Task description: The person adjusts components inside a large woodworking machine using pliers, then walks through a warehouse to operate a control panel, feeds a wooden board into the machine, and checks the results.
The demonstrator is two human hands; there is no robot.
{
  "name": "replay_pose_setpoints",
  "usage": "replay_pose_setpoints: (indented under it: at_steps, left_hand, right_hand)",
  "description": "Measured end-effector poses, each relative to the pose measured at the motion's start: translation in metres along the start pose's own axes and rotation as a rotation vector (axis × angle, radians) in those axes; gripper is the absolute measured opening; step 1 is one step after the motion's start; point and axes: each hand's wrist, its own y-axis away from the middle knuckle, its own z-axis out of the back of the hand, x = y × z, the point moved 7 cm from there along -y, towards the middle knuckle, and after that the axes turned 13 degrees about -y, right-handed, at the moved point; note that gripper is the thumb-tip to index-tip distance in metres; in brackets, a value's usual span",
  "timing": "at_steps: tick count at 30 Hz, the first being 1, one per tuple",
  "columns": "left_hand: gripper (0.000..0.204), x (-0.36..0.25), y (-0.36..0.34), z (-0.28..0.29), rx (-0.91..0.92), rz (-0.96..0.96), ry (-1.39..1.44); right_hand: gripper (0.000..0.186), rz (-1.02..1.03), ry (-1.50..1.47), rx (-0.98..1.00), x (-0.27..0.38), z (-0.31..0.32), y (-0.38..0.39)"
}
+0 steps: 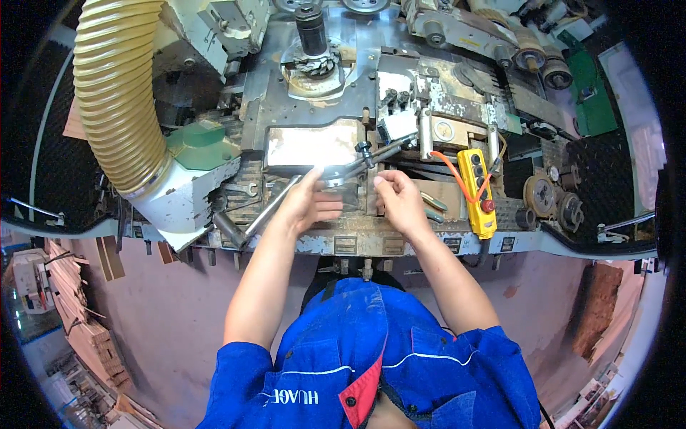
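Note:
My left hand point(307, 206) hovers over the machine bed point(343, 245), its fingers stretched out with nothing visible in them. To its right, my right hand point(401, 206) has curled fingers, thumb near the index finger; anything inside is hidden. Between the hands, a shiny patch of the bed is blurred. Just beyond my fingertips lie a dark rod point(391, 149) and a black clamp knob point(364, 150). A metal bar point(273, 207) slants beside my left hand, a dark cylindrical piece point(230, 230) at its lower end. Right of my right hand are green-and-yellow tool handles point(433, 203).
A toothed cutter head point(319, 63) sits on an upright spindle at the back. A ribbed yellow hose point(118, 93) fills the left. An open-end wrench point(240, 188) lies by the hood. At right stands a yellow push-button control box point(477, 193) with an orange cord point(450, 168).

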Motion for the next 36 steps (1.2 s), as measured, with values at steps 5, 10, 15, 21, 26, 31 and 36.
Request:
replay_pose_setpoints:
  at_steps: [5, 10, 15, 21, 26, 31, 36]
  left_hand:
    - [0.057, -0.007, -0.012, -0.024, 0.168, -0.009, 0.177]
    - [0.042, -0.019, -0.014, -0.038, 0.243, -0.006, 0.357]
    - [0.031, -0.02, -0.019, -0.048, 0.265, 0.022, 0.552]
    - [0.031, -0.015, -0.018, -0.05, 0.247, 0.08, 0.625]
    - [0.032, -0.011, -0.018, -0.047, 0.215, 0.028, 0.621]
    - [0.032, -0.006, -0.021, -0.05, 0.226, 0.048, 0.607]
    - [0.03, 0.002, -0.024, -0.044, 0.171, -0.035, 0.594]
  right_hand:
    - [0.031, 0.225, 0.378, -0.094, 0.051, 0.005, 0.001]
    - [0.029, 0.848, 1.086, -0.135, 0.134, -0.04, -0.011]
    - [0.042, 0.036, 1.485, 0.285, 0.101, -0.081, -0.092]
    - [0.043, -0.07, 1.532, 0.387, 0.077, -0.086, -0.118]
    - [0.042, -0.033, 1.517, 0.627, 0.076, -0.09, -0.112]
    - [0.036, -0.005, 1.555, 0.95, 0.069, -0.102, -0.111]
    - [0.025, 0.078, 1.699, 0.696, 0.098, -0.118, -0.096]
